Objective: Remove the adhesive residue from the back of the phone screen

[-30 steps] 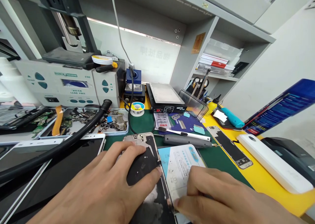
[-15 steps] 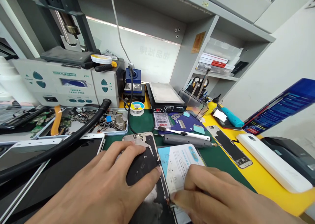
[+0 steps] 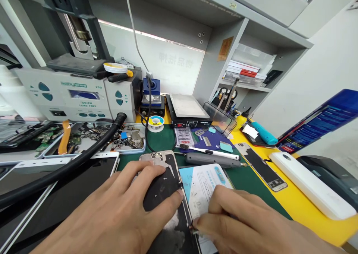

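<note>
A dark phone body with its inner side bared (image 3: 160, 190) lies on the green mat, its top end pointing away from me. My left hand (image 3: 120, 205) rests over it with the fingers spread, the fingertips near the top and the thumb on the right edge. Against the lower right edge of the phone body, my right hand (image 3: 237, 220) is closed in a pinch. What sits between its thumb and finger is too small and covered to make out. A white and blue printed packet (image 3: 201, 183) lies partly under the right hand.
Beyond the hands lie a grey pen-shaped tool (image 3: 212, 159) and a black-bristled brush (image 3: 209, 151). Another phone housing (image 3: 263, 168) is at right. Phones with white frames (image 3: 84, 179), a black hose (image 3: 69, 164) and a parts tray (image 3: 112, 138) stand left, before a soldering station (image 3: 81, 97).
The right hand's pinch has shifted very slightly along the phone's edge. My left hand and the phone body stay where they were.
</note>
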The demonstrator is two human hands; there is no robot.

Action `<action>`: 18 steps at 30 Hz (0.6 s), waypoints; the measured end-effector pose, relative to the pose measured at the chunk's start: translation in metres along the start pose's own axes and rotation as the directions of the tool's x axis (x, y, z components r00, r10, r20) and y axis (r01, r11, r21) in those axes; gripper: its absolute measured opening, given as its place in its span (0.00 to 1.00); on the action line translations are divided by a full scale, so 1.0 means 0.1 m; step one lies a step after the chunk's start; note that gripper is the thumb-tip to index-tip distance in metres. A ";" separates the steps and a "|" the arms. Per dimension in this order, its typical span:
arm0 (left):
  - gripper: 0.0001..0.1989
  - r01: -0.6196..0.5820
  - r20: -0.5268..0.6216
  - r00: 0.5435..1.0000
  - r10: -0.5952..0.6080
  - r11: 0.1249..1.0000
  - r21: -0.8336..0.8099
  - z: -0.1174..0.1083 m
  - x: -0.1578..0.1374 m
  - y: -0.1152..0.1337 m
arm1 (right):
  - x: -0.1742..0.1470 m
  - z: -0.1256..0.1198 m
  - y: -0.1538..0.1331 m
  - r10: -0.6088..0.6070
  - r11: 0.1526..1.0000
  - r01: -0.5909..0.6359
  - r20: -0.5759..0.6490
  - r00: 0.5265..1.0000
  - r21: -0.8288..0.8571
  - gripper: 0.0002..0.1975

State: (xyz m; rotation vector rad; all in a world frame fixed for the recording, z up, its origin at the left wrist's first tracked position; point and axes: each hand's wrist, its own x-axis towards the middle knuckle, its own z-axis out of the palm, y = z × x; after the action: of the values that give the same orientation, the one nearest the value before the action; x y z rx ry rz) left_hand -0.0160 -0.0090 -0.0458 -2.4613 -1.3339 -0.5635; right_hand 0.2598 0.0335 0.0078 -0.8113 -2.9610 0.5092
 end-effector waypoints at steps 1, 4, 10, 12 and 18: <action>0.34 -0.032 -0.019 0.999 0.032 0.999 -0.017 0.02 -0.01 -0.03 | 0.00 0.00 0.00 0.003 1.000 -0.003 -0.011 1.000 -0.006 0.07; 0.34 -0.083 -0.059 0.995 0.080 0.996 -0.040 0.12 -0.05 -0.11 | 0.00 0.00 0.01 -0.040 0.999 0.040 -0.005 0.999 0.004 0.05; 0.32 -0.066 -0.055 0.996 0.064 0.997 -0.038 0.09 -0.04 -0.07 | 0.00 -0.01 0.02 -0.058 0.998 0.058 -0.089 0.994 -0.001 0.05; 0.30 -0.021 -0.012 1.000 0.021 1.000 -0.008 0.02 -0.02 -0.01 | -0.01 0.01 0.02 -0.100 0.995 0.099 -0.102 0.990 -0.017 0.08; 0.28 0.011 0.012 1.000 -0.011 1.000 0.001 -0.01 -0.01 0.01 | -0.04 0.01 0.03 -0.091 0.996 0.088 -0.127 0.988 -0.025 0.08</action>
State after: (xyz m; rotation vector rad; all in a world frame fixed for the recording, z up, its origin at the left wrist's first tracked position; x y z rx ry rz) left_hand -0.0160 -0.0105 -0.0452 -2.4616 -1.3532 -0.5517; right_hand 0.2644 0.0335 0.0061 -0.6808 -2.8730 0.4089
